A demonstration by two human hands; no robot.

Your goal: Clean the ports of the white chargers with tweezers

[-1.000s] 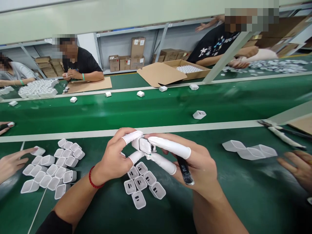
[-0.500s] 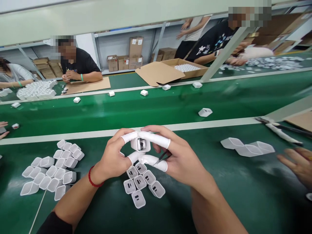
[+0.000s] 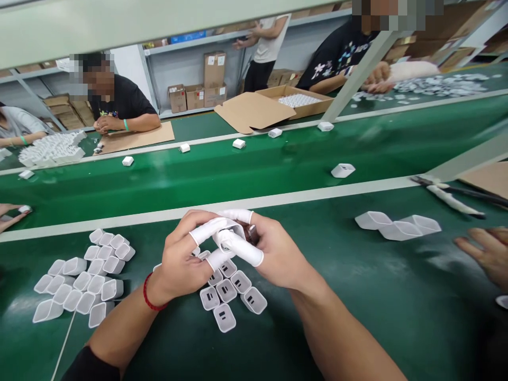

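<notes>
My left hand [image 3: 180,263] and my right hand [image 3: 270,250] meet over the green bench, both pinched round one small white charger shell [image 3: 225,236]. White finger cots cover my fingertips. A dark tool is tucked in my right palm, mostly hidden. Just below my hands lies a cluster of assembled white chargers [image 3: 228,293] with their port faces up. A group of empty white shells [image 3: 85,275] lies to the left of my left forearm.
Three empty shells [image 3: 397,226] lie at the right, near another person's hand [image 3: 486,254]. Pliers [image 3: 448,190] rest at the right edge. Single chargers ride the green conveyor [image 3: 254,164]. Co-workers sit beyond it beside cardboard boxes [image 3: 297,100].
My right fingers have folded over the shell, hiding its open face, and the dark tool has slipped back into my palm. The conveyor's chargers have drifted to the right.
</notes>
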